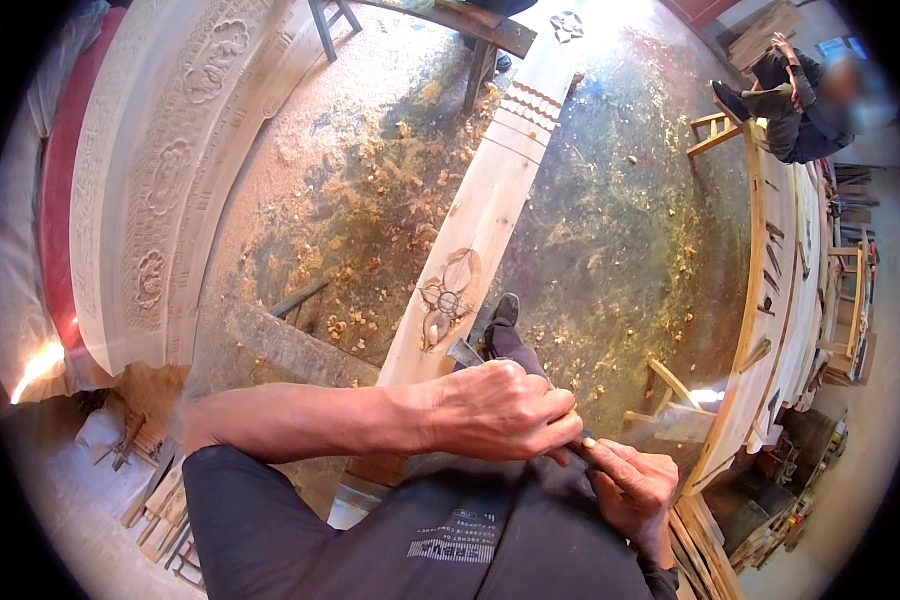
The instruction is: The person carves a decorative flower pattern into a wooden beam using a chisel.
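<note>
I see my left hand [505, 410] fisted at frame centre, right hand [630, 490] closed lower right, both gripping a metal-bladed chisel [467, 353] on the long pale carved plank [490, 210]; handle hidden.

- Workshop floor [610, 230], concrete, strewn with wood shavings [370, 200] and sawdust.
- Long pale plank [490, 210] with a carved flower [448, 298] runs across its middle.
- Large carved panel [160, 170] lies along its left edge.

A long pale plank [490, 200] runs away from the person, slanting up and right over the shaving-strewn floor. A flower-like motif [448, 297] is carved near its close end, scalloped rows farther up. A chisel [467, 353], metal blade showing, points at the carving's lower edge.
</note>
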The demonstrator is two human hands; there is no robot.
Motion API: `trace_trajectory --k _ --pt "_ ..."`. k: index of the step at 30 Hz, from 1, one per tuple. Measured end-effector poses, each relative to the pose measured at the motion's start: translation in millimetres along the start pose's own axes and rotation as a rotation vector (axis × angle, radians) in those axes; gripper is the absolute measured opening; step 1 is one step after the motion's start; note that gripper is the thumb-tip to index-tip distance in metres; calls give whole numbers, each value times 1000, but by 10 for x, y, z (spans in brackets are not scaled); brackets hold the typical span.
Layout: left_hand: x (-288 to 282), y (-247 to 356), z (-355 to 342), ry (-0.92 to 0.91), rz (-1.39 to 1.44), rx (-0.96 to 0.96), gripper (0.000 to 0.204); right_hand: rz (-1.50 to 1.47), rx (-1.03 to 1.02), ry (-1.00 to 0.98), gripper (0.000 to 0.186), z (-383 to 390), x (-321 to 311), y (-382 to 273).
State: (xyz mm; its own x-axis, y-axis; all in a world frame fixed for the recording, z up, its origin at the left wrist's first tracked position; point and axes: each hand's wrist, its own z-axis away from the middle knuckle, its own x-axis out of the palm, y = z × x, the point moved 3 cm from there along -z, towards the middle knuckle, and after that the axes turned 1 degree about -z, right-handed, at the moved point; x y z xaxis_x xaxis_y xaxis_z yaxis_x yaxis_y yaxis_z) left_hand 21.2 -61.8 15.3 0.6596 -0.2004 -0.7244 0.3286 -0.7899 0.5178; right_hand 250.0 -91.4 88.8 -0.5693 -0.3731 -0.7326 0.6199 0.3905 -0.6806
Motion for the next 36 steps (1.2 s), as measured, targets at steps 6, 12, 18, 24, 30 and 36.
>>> trace_trajectory --k 6,12,18,24,30,36 --pt "-31 -30 -14 2 46 -38 29 -23 1 -39 50 -68 -28 35" --pt "-21 -43 -30 16 90 -62 35 -44 12 -73 48 -124 -56 47" --pt "-45 -54 -53 33 161 -134 39 -54 2 -83 33 -192 -77 88" --pt "-80 -50 -57 38 195 -152 40 -179 -209 143 80 -233 -174 186" --pt "-91 -43 -53 40 205 -146 41 -258 -43 242 93 -237 -202 7" --pt "-123 -59 -89 59 180 -156 42 -229 -11 245 78 -254 -191 -23"
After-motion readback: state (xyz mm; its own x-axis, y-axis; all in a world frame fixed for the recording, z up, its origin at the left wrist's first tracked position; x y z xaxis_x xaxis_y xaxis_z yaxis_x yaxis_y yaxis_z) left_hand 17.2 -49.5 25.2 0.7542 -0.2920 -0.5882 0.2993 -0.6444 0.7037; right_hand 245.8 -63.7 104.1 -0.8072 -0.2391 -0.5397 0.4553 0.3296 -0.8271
